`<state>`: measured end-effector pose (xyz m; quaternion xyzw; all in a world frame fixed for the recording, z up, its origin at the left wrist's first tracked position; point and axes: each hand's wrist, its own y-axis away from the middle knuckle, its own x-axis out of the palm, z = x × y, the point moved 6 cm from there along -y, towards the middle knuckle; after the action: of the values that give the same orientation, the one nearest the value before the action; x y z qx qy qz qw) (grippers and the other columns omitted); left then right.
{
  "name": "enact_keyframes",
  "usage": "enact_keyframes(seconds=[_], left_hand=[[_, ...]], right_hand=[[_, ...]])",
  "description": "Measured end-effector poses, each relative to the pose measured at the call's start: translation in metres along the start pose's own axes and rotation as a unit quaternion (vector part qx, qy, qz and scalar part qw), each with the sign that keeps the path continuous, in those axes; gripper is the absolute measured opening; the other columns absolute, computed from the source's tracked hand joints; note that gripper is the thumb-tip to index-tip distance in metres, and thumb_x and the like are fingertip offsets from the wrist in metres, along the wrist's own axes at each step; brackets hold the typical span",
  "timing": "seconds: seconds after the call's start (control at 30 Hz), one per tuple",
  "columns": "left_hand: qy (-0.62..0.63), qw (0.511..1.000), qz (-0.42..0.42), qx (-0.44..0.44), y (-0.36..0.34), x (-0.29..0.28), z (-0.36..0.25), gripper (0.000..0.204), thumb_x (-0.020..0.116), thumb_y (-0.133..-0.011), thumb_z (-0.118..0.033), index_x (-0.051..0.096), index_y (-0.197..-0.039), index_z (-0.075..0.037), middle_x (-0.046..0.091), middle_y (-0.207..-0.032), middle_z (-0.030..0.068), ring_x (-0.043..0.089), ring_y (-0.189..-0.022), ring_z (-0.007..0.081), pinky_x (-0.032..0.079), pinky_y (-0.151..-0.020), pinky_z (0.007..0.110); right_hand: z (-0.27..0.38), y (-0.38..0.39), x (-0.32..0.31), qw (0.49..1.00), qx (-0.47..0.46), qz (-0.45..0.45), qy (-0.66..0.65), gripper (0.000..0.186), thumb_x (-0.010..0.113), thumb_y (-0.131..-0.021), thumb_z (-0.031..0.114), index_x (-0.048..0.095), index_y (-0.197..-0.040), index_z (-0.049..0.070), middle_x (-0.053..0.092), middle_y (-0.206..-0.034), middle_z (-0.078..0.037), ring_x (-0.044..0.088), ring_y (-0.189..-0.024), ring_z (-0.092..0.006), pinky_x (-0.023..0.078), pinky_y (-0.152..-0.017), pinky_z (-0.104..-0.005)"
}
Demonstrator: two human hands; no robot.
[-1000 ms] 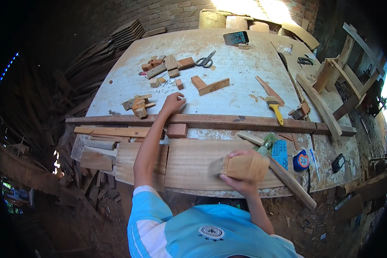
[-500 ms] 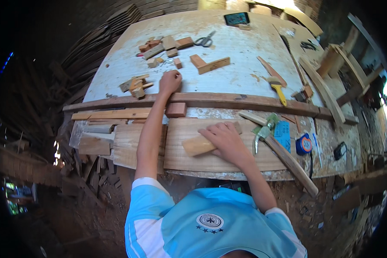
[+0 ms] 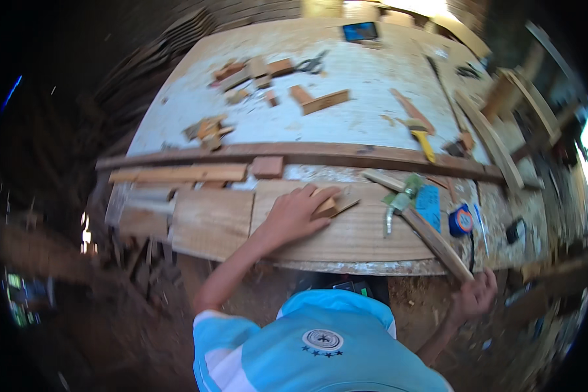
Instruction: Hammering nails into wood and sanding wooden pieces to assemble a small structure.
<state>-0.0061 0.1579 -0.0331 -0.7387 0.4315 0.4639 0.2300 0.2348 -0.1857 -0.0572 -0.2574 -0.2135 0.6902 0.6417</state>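
My left hand point(image 3: 294, 214) is closed around a small wooden block point(image 3: 324, 206) on a wide pale board point(image 3: 366, 235) at the bench's near edge. A thin dark-edged strip sticks out at the block's right; the blur hides what it is. My right hand point(image 3: 478, 295) wraps the lower end of the wooden handle of a claw hammer point(image 3: 438, 243). The hammer's metal head lies on the board, beside a crumpled green piece and a blue sheet point(image 3: 428, 208) that looks like sandpaper.
A long dark beam point(image 3: 320, 154) crosses the bench, with a reddish block point(image 3: 268, 167) against it. Beyond lie wood offcuts point(image 3: 258, 68), scissors point(image 3: 312, 63), an L-shaped wood joint point(image 3: 320, 100), a yellow-handled brush point(image 3: 423, 138) and a phone point(image 3: 360, 31). A blue tape measure point(image 3: 462, 221) sits at right.
My left hand came back from beyond the beam to the wooden block on the board. My right hand let go of the block and moved right and nearer, to the hammer's handle.
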Motion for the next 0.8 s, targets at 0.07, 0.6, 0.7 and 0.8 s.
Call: enact_keyframes(seconds=[0.07, 0.6, 0.7, 0.8], left_hand=[[0.045, 0.998, -0.041, -0.021, 0.003, -0.013, 0.013, 0.066, 0.07, -0.075, -0.035, 0.044, -0.133, -0.02, 0.053, -0.122, 0.0153, 0.052, -0.11, 0.0346, 0.044, -0.091, 0.039], [0.128, 0.788, -0.416, -0.436, 0.061, -0.192, 0.38, 0.075, 0.064, -0.072, -0.038, 0.038, -0.129, 0.003, 0.051, -0.117, 0.0275, 0.058, -0.096, 0.0372, 0.049, -0.081, 0.048], [-0.078, 0.798, -0.364, -0.474, 0.026, -0.19, 0.325, 0.083, 0.065, -0.071, -0.053, 0.04, -0.134, -0.005, 0.046, -0.126, 0.0279, 0.05, -0.111, 0.0389, 0.039, -0.097, 0.046], [-0.038, 0.919, -0.121, -0.373, -0.008, -0.169, 0.285, 0.079, 0.065, -0.069, -0.057, 0.05, -0.128, -0.007, 0.044, -0.131, 0.0232, 0.042, -0.12, 0.0362, 0.036, -0.1, 0.043]], right_hand=[[0.004, -0.007, -0.03, 0.997, -0.013, -0.078, -0.018, 0.028, 0.051, -0.085, 0.005, 0.055, -0.112, 0.0, 0.049, -0.074, 0.0, 0.041, -0.06, -0.0061, 0.032, -0.048, -0.0181], [0.007, -0.012, 0.097, 0.89, -0.046, 0.312, 0.329, 0.024, 0.044, -0.092, 0.02, 0.06, -0.099, 0.002, 0.058, -0.093, -0.017, 0.057, -0.087, -0.0351, 0.043, -0.073, -0.0437], [0.0, -0.009, 0.094, 0.881, -0.017, 0.297, 0.368, 0.025, 0.049, -0.091, 0.023, 0.06, -0.101, 0.003, 0.056, -0.096, -0.016, 0.057, -0.087, -0.0346, 0.044, -0.071, -0.0437], [0.01, -0.011, 0.102, 0.868, -0.011, 0.314, 0.384, 0.032, 0.062, -0.082, 0.03, 0.06, -0.103, 0.005, 0.054, -0.1, -0.013, 0.057, -0.086, -0.0329, 0.045, -0.071, -0.0436]])
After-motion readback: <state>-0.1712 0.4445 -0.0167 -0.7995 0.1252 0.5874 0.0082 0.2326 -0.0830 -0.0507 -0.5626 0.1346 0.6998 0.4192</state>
